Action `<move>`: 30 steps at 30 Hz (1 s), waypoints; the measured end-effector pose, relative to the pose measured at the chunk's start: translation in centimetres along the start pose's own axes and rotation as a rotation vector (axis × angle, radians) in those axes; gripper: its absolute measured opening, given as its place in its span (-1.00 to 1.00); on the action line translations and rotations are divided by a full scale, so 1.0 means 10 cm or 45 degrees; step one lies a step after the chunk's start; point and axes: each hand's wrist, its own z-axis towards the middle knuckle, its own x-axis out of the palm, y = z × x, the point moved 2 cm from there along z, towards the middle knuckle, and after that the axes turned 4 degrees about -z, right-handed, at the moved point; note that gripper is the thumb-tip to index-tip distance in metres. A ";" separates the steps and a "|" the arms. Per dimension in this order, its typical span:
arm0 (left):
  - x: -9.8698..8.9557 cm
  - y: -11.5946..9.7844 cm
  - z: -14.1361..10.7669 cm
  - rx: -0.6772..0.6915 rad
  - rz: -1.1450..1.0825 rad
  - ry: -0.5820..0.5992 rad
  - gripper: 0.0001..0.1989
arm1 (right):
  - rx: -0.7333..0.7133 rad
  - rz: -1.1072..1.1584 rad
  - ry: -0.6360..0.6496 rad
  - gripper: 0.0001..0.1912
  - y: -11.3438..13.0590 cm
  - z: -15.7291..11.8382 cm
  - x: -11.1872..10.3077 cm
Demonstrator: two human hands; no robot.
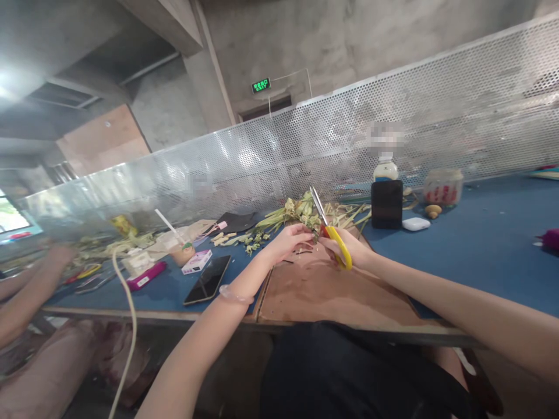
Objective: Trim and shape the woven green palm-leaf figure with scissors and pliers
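My right hand [356, 249] is closed round a pair of scissors [339, 245] with yellow and red handles. The blades point up and away, over a pile of pale green, dry-looking plants [290, 214]. Close to its left, my left hand [289, 243] has its fingers pinched at a small greenish plant sprig, partly hidden by the fingers. Both hands are above a brown cardboard sheet [332, 294], where a few small dark trimmings lie. Several small green heads [255, 240] rest on the blue table left of the pile.
Left of the cardboard lie a phone [208, 280], a small box [197, 262] and a drink cup [181, 250] with a straw. A black upright device [386, 203], white earbud case [416, 224] and jar [443, 187] stand right. Another person's arm [35, 285] reaches in at left. A perforated metal screen [244, 157] runs behind.
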 end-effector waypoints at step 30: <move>0.03 -0.01 0.00 -0.024 0.149 0.044 -0.72 | 0.051 0.065 -0.058 -0.77 -0.06 0.03 0.01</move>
